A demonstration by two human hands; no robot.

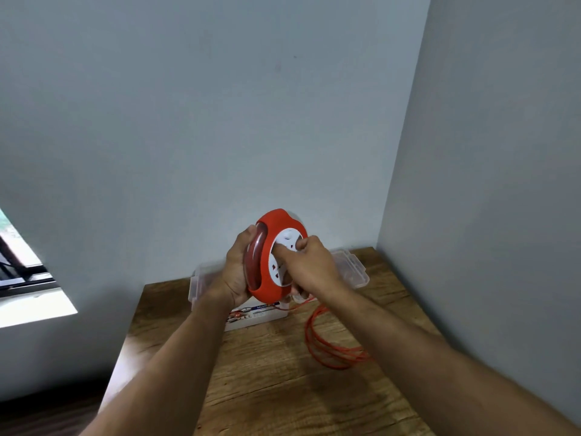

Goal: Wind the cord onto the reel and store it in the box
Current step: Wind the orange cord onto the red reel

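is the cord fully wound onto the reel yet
No. Orange cord lies in loose loops on the table, trailing from the reel.

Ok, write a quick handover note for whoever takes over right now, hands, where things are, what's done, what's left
Left hand: gripping the red reel by its side, held up above the table.
Right hand: on the reel's white socket face, fingers at the centre.
Cord: some already wound inside the reel; several orange loops lie loose on the table, right of centre.
Box: clear plastic, behind the reel against the wall.
Left: wind in the loose loops, then put the reel in the box.
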